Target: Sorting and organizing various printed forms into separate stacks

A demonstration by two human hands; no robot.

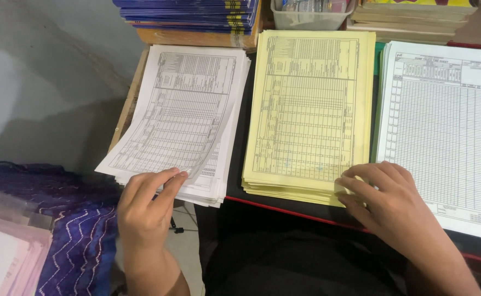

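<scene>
Three stacks of printed forms lie side by side on a dark table. My left hand point(148, 200) pinches the near edge of the top white sheet point(180, 109) of the left stack, which curls up off the pile. My right hand point(383, 197) rests with its fingertips on the near right corner of the yellow stack point(309, 104) in the middle. A larger white stack point(443, 126) with a fine grid lies at the right, close beside my right hand.
Blue booklets point(191, 13) are piled at the back left, a clear plastic tub point(309, 19) behind the yellow stack, and thick books point(410, 22) at the back right. A purple patterned cloth point(70, 219) and pink sheets point(5, 246) lie at the lower left. The table's red front edge point(284, 211) runs below the stacks.
</scene>
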